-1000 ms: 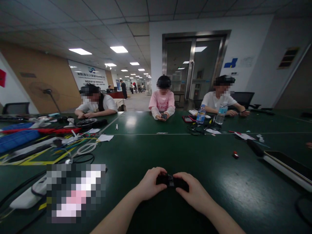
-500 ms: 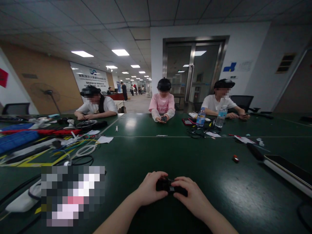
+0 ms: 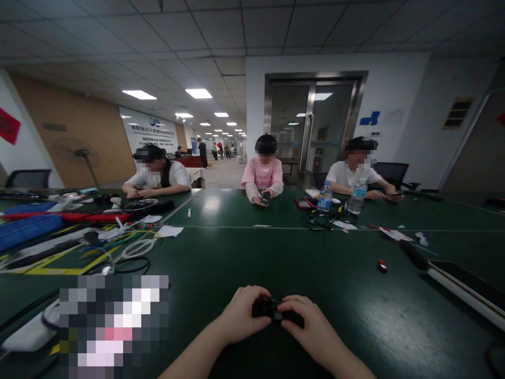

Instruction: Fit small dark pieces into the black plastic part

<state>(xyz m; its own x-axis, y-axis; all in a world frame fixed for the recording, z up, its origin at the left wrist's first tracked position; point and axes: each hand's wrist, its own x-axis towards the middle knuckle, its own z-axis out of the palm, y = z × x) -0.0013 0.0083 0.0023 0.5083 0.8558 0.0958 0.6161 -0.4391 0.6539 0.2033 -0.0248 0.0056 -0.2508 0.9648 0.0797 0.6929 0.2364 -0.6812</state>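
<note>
step: seemingly two-handed handling | left hand point(image 3: 245, 316) + right hand point(image 3: 306, 320): fingers gripping opposite sides of small black object point(image 3: 277, 316) | where: between them, on/over green table point(image 3: 221, 258) unclear | next: likely needs steady hold

Blue-capped bottle point(image 3: 324, 199), blue tray point(image 3: 28, 233), coiled white cable point(image 3: 138, 255)
</note>
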